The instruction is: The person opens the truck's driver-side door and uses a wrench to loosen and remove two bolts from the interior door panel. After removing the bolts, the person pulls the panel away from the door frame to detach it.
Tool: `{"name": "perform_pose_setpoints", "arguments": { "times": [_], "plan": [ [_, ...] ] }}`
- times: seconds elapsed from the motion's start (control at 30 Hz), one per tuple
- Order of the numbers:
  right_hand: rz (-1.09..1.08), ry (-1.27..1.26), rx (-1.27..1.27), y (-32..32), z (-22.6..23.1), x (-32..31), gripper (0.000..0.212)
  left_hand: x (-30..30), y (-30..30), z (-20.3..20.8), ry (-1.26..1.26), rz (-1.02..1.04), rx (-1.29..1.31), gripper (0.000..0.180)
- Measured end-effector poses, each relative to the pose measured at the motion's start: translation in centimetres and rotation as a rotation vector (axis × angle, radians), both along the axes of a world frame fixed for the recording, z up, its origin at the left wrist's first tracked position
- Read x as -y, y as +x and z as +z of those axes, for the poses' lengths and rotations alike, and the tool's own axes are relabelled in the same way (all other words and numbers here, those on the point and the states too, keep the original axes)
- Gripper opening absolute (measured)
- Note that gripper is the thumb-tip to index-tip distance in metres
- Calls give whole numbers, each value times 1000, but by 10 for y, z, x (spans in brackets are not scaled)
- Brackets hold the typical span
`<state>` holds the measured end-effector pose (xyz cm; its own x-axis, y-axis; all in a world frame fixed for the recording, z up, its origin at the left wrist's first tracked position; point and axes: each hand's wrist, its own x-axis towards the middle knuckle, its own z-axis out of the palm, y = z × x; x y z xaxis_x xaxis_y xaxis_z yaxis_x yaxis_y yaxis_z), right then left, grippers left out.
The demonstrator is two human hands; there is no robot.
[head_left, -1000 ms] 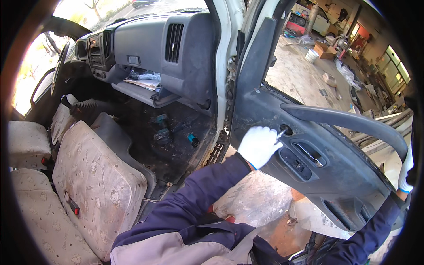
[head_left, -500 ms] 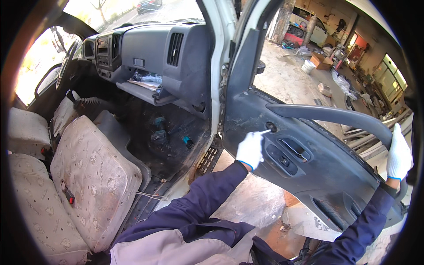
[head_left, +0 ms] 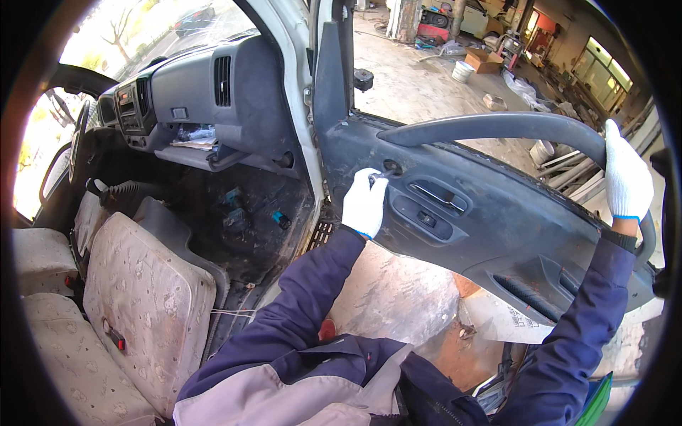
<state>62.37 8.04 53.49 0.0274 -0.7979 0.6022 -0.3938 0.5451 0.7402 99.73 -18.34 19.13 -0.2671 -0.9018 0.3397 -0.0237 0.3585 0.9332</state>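
Note:
The grey door panel (head_left: 490, 245) of a vehicle stands open in front of me. My left hand (head_left: 362, 204), in a white knitted glove with a blue cuff edge, is closed around a slim, greyish tool (head_left: 384, 174). Its tip meets the round dark recess (head_left: 392, 167) in the panel, just left of the inner door handle (head_left: 439, 197). Most of the tool is hidden by the glove, so I cannot tell its exact kind. My right hand (head_left: 628, 177), gloved alike, is wrapped round the right end of the long dark grab bar (head_left: 497, 126); some fingers are out of sight behind it.
Below the handle sits a switch plate (head_left: 426, 219). Left are the dashboard (head_left: 192, 85), an open glove box (head_left: 192, 156) with papers, a tipped seat cushion (head_left: 149, 277) and teal-and-black tools (head_left: 281, 220) on the cab floor. Beyond the door are a white bucket (head_left: 462, 72) and a cardboard box (head_left: 484, 61).
The view has swung, so the door sits further left and higher. My left hand has turned more upright, its tool still at the recess. My right hand stays on the grab bar.

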Motion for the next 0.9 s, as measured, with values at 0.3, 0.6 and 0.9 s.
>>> {"name": "perform_pose_setpoints", "arguments": {
  "times": [0.3, 0.6, 0.9],
  "plan": [
    [-29, 25, -12, -5, 2, 0, 78, 2, -3, -2, 88, -32, -74, 24],
    [11, 25, -36, 4, 3, 3, 77, 26, 23, 35, -820, -15, 814, 27],
    [36, 27, -88, 23, 3, 8, 81, 17, 27, 36, -754, 16, 837, 26]
  ]
}}
